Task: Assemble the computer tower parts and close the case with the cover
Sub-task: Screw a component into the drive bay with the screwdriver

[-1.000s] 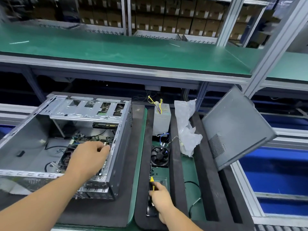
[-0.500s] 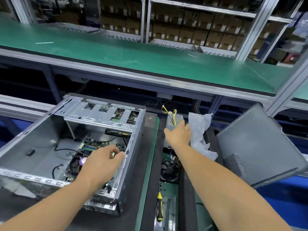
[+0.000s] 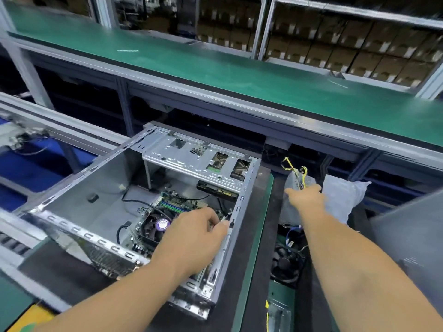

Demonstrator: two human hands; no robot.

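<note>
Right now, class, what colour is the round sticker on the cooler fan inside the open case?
Purple round sticker, head view.

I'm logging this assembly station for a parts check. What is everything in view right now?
computer case: one, silver-grey, open, left on the black mat.
motherboard: one, green, inside the case.
CPU cooler: one, black with purple centre, on the motherboard.
power supply: one, grey with yellow wires, in the foam tray at right.
plastic bag: one, white, beside the power supply.
loose fan: one, black, in the tray.
side cover: one, dark grey, far right.
cardboard boxes: many, brown, rear shelves.
left hand: on the case's right wall.
right hand: on the power supply.
</note>
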